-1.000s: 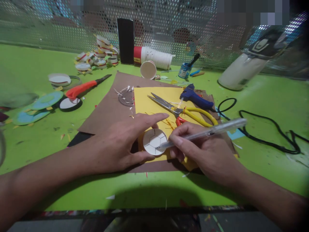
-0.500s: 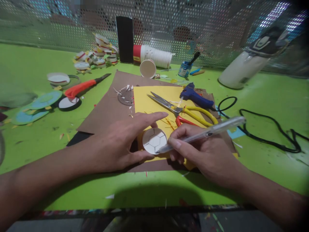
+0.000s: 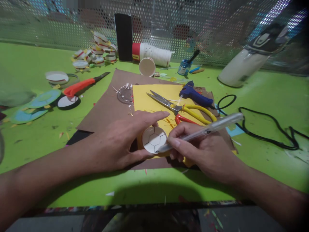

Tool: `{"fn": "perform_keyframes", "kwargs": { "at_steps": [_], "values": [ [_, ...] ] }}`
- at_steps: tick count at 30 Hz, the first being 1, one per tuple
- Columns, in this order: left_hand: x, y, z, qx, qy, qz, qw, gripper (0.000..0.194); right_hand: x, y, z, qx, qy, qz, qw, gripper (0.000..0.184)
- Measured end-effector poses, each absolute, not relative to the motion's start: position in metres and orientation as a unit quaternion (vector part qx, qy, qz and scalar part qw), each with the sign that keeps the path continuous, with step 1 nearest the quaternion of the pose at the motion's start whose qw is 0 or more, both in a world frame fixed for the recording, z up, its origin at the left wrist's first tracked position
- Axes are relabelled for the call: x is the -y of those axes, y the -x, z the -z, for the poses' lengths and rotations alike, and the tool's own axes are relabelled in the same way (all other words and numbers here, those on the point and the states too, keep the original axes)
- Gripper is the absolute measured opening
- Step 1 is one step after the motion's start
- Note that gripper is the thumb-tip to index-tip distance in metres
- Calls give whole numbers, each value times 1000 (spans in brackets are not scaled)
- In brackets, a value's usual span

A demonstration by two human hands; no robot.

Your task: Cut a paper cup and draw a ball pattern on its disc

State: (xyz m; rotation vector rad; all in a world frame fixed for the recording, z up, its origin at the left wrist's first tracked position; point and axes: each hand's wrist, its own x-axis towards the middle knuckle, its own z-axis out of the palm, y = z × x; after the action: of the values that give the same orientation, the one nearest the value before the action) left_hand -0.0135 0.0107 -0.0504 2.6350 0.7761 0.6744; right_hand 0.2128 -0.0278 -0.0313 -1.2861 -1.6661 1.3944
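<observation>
Hands (image 3: 118,137) at white disc (image 3: 154,139) (left curved)

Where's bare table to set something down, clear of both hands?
The green table is mostly bare at back left, beside the pile of cup rings, and at right between bottle and black cable. The middle is crowded: scissors on yellow paper, glue gun behind them, left hand around the white disc, right hand holding the pen.

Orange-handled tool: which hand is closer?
Left. The left hand, holding the white disc, is below and right of the orange-handled tool; the right hand, with the pen, is much farther right.
</observation>
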Motion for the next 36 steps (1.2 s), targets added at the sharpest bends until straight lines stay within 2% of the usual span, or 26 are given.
{"fn": "perform_keyframes", "kwargs": {
  "at_steps": [5,30,33,36],
  "values": [
    [-10,14,49,-274,-923,-224,148,70,27,-212,30,629,492,-509,322,16],
    [-5,13,47,-239,-932,-235,137,64,30,-216,32,657,465,-525,277,11],
    [-7,13,48,-253,-929,-231,141,65,30,-216,31,645,474,-522,294,11],
    [-12,15,51,-278,-923,-220,148,71,27,-220,34,628,467,-507,362,15]
  ]
}}
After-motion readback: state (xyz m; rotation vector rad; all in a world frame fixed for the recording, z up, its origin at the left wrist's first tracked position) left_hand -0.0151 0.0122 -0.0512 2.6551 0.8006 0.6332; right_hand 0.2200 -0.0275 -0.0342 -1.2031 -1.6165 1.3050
